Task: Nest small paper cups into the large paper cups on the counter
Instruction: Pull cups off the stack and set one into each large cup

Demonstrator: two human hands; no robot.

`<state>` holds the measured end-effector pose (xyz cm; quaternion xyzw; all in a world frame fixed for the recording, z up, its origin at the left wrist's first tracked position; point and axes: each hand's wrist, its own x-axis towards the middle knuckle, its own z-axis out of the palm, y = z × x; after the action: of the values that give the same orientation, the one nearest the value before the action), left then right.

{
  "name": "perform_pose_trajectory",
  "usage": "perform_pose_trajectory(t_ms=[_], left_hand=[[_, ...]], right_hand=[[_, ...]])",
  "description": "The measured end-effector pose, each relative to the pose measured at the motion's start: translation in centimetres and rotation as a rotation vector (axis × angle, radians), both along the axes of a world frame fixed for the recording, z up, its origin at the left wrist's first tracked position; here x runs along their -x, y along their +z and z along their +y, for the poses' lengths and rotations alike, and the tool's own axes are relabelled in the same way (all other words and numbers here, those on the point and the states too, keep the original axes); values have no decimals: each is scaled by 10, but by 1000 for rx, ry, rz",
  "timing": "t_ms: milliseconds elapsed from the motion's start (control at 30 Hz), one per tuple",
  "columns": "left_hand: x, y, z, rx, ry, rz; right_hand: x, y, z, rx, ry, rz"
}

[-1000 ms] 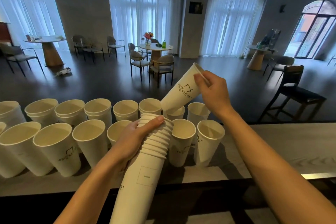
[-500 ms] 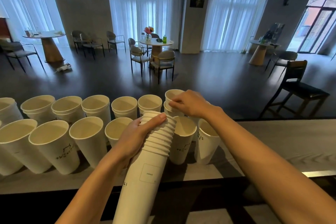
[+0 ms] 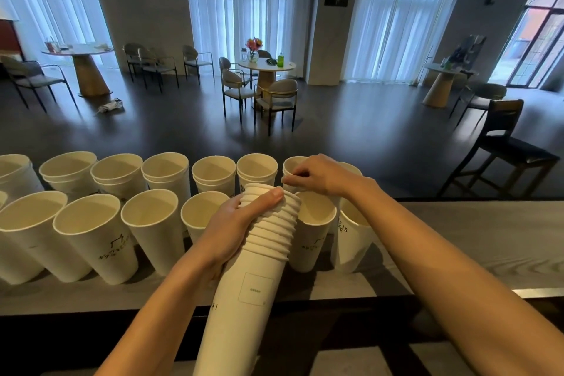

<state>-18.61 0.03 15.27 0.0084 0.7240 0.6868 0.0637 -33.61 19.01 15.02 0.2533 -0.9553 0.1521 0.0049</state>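
Note:
My left hand grips a tall stack of small paper cups, tilted away from me with its open end over the counter. My right hand reaches past the stack's top, its fingers pinched on the rim of a small cup that sits inside a large cup in the back row. Two rows of white large paper cups stand on the counter. The back-row cups show double rims, while the front-row cups look empty. Part of the front row is hidden behind the stack.
The grey wooden counter runs bare to the right of the cups. Its far edge drops off to a dark floor. A dark bar chair stands beyond it at the right, with tables and chairs further back.
My right hand carried a small cup down from the air into a back-row large cup and now rests on its rim. My left hand and the stack stayed in place.

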Motion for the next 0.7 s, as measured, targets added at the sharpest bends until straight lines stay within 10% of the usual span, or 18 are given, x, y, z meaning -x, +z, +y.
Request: perform_pose_trajectory(t_ms=[267,400,700], left_hand=[[-3,-3,-1,-17,-9,-4],[-5,-2,2,-22,-21,7],[-5,-4,11,18,-39,45]], right_hand=[[-27,16,3,458,-39,126],[-64,37,3,714,124,-117],[-96,44,21,566,309,-534]])
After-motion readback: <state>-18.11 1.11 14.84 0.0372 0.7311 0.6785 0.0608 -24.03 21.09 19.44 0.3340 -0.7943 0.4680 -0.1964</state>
